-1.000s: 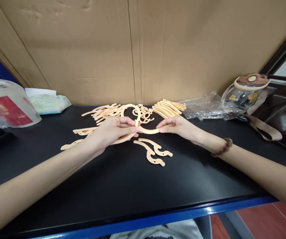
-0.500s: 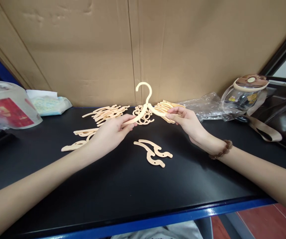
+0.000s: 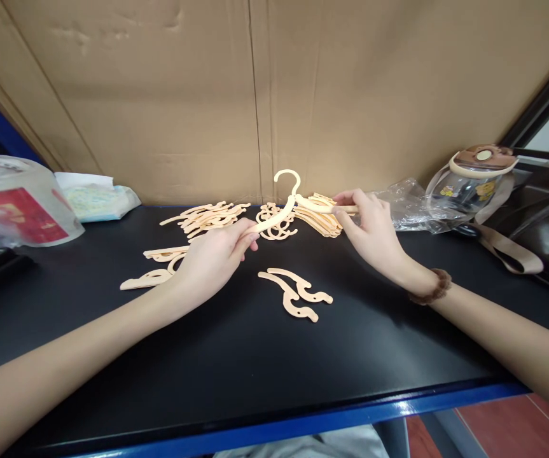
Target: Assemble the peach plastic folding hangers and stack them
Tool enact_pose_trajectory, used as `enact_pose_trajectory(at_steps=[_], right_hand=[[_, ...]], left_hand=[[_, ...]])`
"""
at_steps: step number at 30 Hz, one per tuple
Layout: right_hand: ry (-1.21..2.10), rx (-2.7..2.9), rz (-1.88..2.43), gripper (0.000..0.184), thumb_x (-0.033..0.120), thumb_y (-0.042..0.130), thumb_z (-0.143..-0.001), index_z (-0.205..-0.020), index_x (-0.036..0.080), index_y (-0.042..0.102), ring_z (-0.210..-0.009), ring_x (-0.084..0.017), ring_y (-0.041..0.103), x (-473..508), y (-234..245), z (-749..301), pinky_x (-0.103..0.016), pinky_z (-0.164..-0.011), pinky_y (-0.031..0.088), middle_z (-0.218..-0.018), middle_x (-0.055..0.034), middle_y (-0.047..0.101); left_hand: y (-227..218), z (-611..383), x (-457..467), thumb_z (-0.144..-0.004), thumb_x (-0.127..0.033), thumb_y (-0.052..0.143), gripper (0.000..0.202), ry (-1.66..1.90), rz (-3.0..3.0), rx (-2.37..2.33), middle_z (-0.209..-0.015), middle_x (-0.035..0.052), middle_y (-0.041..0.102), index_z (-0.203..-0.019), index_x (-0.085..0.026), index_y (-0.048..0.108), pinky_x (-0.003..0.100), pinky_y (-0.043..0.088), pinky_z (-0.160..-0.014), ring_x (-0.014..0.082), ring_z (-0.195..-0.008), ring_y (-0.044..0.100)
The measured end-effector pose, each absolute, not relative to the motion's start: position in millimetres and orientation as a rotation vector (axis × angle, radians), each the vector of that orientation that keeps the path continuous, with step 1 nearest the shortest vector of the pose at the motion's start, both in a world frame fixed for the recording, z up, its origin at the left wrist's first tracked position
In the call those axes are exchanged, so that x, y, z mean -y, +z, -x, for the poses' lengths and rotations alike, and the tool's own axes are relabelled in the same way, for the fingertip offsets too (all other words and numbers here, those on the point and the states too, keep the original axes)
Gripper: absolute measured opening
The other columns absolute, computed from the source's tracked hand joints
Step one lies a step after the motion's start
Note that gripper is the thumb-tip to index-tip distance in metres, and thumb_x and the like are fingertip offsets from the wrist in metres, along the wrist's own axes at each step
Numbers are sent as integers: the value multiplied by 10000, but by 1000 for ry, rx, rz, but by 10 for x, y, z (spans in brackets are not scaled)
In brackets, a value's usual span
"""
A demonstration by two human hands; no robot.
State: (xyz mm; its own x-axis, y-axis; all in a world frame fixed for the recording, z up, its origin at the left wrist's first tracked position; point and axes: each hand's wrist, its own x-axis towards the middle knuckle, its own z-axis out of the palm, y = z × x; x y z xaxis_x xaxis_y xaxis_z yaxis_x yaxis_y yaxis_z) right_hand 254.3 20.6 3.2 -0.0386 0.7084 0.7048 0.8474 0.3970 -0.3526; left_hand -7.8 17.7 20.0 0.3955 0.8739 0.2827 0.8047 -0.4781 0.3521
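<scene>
A cream plastic clothes hanger (image 3: pixel 274 221) is raised above the table, its hook upright and its two arms spread from the middle joint. My left hand (image 3: pixel 217 254) is closed round the end of the left arm. At the right arm, my right hand (image 3: pixel 374 232) has its thumb below and fingers above, with the arm between them. Two loose hanger arms (image 3: pixel 298 294) lie side by side on the black table in front of me. Behind the hanger are a pile of hooks (image 3: pixel 274 230) and a stack of hanger arms (image 3: pixel 319 222).
More hanger arms (image 3: pixel 212 216) lie at the back left, with folded hangers (image 3: pixel 147 278) partly behind my left wrist. A clear plastic bag (image 3: pixel 398 203) and a strapped bottle (image 3: pixel 477 181) stand right. A wrapped roll (image 3: pixel 21 203) and a tissue pack (image 3: pixel 95 200) are left. Cardboard (image 3: pixel 159 95) backs the table.
The hanger has shifted right and slightly down, its arms opened wider. My right hand has moved right and turned, its fingers now farther along the right arm.
</scene>
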Motion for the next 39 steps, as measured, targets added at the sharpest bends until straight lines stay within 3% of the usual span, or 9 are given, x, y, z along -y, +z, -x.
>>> enact_pose_trajectory(at_steps=[4,7,10,14,17,20,25,30,39], right_hand=[[-775,1897,1267,243,318,478,-905,-1107,209,558,-1139,-292,486,-82,79,-2417,-548,-1069,212,-1177,-86,597],[-929,2084,1002,296,312,479,-925,-1190,192,536,-1198,-266,461,55,94,-2277,-499,-1082,251,-1264,-88,566],[-975,2271,712,297,262,464,-949,-1208,136,537,-1074,-224,537,178,97,-2163,-444,-1043,323,-1108,-84,651],[-918,2338,695,282,184,447,-957,-1182,61,565,-810,-187,556,215,90,-2136,-327,-753,435,-842,-64,663],[-908,2366,780,266,166,455,-952,-1167,85,590,-811,-196,545,159,80,-2185,-317,-689,403,-841,-59,660],[-897,2346,905,255,181,455,-953,-1139,115,616,-835,-213,547,76,69,-2256,-336,-721,396,-864,-60,670],[-788,2324,1113,232,207,479,-940,-1068,129,657,-841,-235,565,-54,49,-2364,-356,-775,409,-892,-70,691],[-636,2333,1195,205,191,511,-920,-1038,131,668,-863,-238,584,-107,23,-2385,-361,-789,428,-901,-81,701],[-465,2383,1223,203,203,517,-922,-1036,146,675,-879,-234,603,-84,-16,-2360,-369,-797,431,-913,-77,703]], left_hand=[[183,49,-132,-967,-400,331,307,698,-2552,-1400,-681,-30,594,-861,-216,553,249,351,-604,154,-625,557],[155,1,-45,-977,-365,339,278,731,-2650,-1210,-777,-26,636,-916,-210,562,235,380,-638,142,-687,586],[131,-40,47,-984,-323,349,246,772,-2739,-1004,-882,-16,657,-976,-208,566,214,406,-676,129,-760,610],[110,-55,65,-979,-332,375,229,760,-2736,-943,-921,-24,666,-1022,-219,569,205,423,-675,117,-767,622],[77,-37,-5,-961,-380,408,296,737,-2678,-1076,-878,-32,662,-1209,-236,482,231,437,-638,120,-682,606],[55,-18,-66,-932,-373,464,434,910,-2594,-1219,-1054,25,631,-1319,-207,356,258,466,-675,154,-847,610],[98,-83,50,-948,-267,438,169,877,-2835,-992,-976,27,633,-986,-188,582,303,451,-824,175,-958,557],[23,-240,211,-972,-295,420,264,603,-2965,-677,-1190,17,625,-1129,-204,612,332,369,-994,187,-1217,448],[-7,-323,187,-884,-370,544,177,474,-2791,-870,-888,0,601,-861,-205,604,350,397,-787,186,-888,500]])
